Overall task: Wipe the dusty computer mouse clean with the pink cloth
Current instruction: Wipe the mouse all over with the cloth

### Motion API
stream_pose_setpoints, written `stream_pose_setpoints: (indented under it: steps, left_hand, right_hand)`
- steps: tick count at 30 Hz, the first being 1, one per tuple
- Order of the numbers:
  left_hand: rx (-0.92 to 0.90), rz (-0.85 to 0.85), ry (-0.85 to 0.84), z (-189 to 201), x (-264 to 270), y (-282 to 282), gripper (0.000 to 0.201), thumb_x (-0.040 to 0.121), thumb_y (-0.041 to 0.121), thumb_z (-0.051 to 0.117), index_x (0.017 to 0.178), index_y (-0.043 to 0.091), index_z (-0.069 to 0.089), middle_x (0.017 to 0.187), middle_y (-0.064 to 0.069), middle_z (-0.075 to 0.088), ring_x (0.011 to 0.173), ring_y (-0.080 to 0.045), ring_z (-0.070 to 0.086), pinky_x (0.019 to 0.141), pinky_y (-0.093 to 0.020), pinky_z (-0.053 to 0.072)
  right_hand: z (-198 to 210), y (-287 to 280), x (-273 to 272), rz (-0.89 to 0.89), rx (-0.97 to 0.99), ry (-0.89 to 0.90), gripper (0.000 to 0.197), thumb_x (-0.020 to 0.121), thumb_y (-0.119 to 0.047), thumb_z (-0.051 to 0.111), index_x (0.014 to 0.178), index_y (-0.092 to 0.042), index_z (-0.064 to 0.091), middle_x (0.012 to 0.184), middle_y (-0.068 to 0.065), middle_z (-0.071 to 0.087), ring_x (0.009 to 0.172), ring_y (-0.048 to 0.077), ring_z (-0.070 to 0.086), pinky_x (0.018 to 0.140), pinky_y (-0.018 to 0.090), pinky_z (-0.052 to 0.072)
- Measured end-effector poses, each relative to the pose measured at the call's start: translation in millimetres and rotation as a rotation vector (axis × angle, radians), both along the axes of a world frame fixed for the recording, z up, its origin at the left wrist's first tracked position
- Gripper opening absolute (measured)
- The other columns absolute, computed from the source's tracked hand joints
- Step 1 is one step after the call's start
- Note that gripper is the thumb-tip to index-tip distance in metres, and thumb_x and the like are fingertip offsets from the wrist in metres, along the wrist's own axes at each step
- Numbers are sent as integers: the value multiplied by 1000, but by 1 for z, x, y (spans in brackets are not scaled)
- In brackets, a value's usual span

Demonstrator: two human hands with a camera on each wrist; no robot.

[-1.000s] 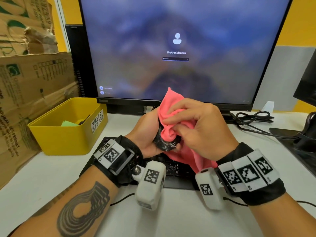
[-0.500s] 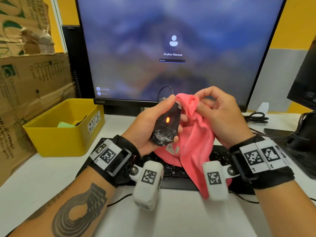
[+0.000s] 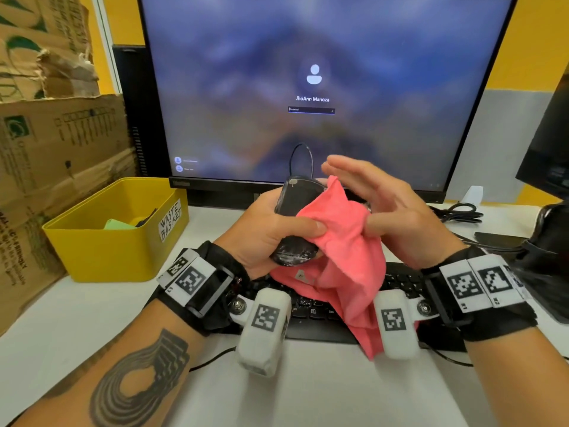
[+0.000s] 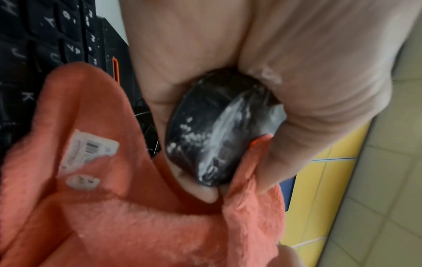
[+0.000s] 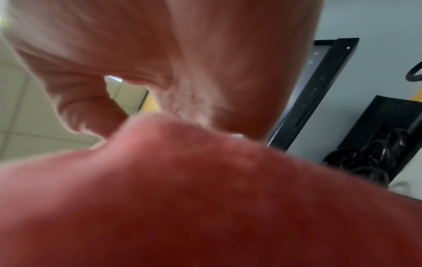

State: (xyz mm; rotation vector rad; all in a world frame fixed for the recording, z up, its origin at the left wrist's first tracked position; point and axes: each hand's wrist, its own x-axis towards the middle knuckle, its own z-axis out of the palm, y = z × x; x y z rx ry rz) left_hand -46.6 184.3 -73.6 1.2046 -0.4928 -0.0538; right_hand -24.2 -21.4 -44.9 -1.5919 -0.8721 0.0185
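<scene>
Pink cloth (image 3: 341, 241) draped between hands; left hand (image 3: 271, 223) grips dusty mouse (image 3: 295, 223), pinching cloth; right hand (image 3: 388, 208) spread, against cloth.

1. I see the black computer mouse (image 3: 294, 224) held up off the surface, streaked with white dust, cable looping above it.
2. The pink cloth (image 3: 345, 257) drapes against the mouse's right side, hanging toward the keyboard, with a white tag.

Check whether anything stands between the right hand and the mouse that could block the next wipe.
Only the pink cloth itself, draped between the right hand and the black, dust-streaked computer mouse that the left hand grips. That is the wiping tool, not an obstacle. Nothing else visible lies between them.
</scene>
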Motion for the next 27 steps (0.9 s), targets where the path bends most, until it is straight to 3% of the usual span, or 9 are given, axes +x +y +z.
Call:
stream_pose_setpoints:
  steps: [3, 6, 8, 12, 15, 18, 20, 23, 27]
  left_hand:
    - [3, -1, -14, 1, 0, 2, 52, 75, -12, 64, 125, 3, 67, 99, -15, 72, 88, -26, 69, 78, -34, 59]
    - [-56, 45, 5, 5, 2, 8, 52, 76, -10, 66, 124, 9, 70, 93, -11, 74, 83, -23, 71, 76, -33, 60]
    - [-78, 118, 24, 7, 5, 10, 54, 77, -11, 68, 126, 11, 69, 84, -6, 73, 76, -20, 70, 72, -31, 59]
    - [-73, 268, 76, 6, 9, 10, 50, 86, -16, 67, 130, 8, 67, 82, -6, 73, 75, -23, 67, 69, -34, 59]
    - [-115, 309, 159, 7, 9, 9, 43, 89, -7, 70, 128, 9, 65, 91, -13, 68, 73, -25, 64, 63, -34, 56]
    - [-159, 302, 238, 15, 4, 9, 24, 95, 16, 71, 118, 12, 67, 94, -14, 67, 68, -22, 63, 60, -32, 54]
    - [-153, 244, 272, 19, 1, 9, 33, 98, 39, 65, 117, 12, 66, 90, -13, 69, 65, -23, 62, 59, -31, 53]
    - [-170, 138, 315, 20, 0, 9, 59, 99, 62, 50, 119, 8, 65, 91, -19, 69, 63, -27, 62, 60, -32, 51]
    - [-180, 79, 335, 18, 0, 9, 69, 103, 63, 34, 115, 5, 67, 98, -24, 72, 64, -30, 63, 59, -32, 52]
  right_hand:
    - [-6, -3, 4, -18, -125, -30, 76, 64, 10, 54, 138, -7, 56, 124, 14, 71, 109, 19, 65, 83, 35, 47]
    - [-3, -9, 4, -105, -178, -72, 29, 72, -4, 77, 100, -4, 73, 84, 5, 72, 76, 13, 64, 68, 24, 50]
    - [-1, -14, 3, -143, -209, -36, 28, 70, -13, 89, 81, 6, 72, 68, 11, 71, 62, 17, 65, 58, 26, 50]
    - [-2, -14, 3, -227, -115, 70, 54, 61, -29, 84, 80, 19, 65, 74, 26, 66, 67, 28, 58, 59, 31, 44]
    - [-2, -13, 8, -308, 167, 173, 58, 55, -20, 78, 86, 26, 59, 84, 27, 62, 68, 28, 56, 62, 31, 44]
    - [4, -18, 11, -434, 405, 256, 26, 52, -6, 71, 77, 4, 69, 79, 14, 55, 70, 26, 51, 65, 33, 38]
    - [6, -20, 11, -504, 492, 255, 32, 49, -6, 68, 80, 1, 67, 77, 13, 52, 72, 29, 48, 64, 32, 37]
    - [9, -14, 6, -643, 505, 102, 16, 57, -3, 57, 70, 5, 61, 57, 9, 47, 52, 22, 42, 52, 26, 30]
    - [4, -3, 6, -868, 322, -320, 15, 66, -7, 64, 63, -3, 50, 61, 8, 41, 59, 15, 36, 49, 29, 29]
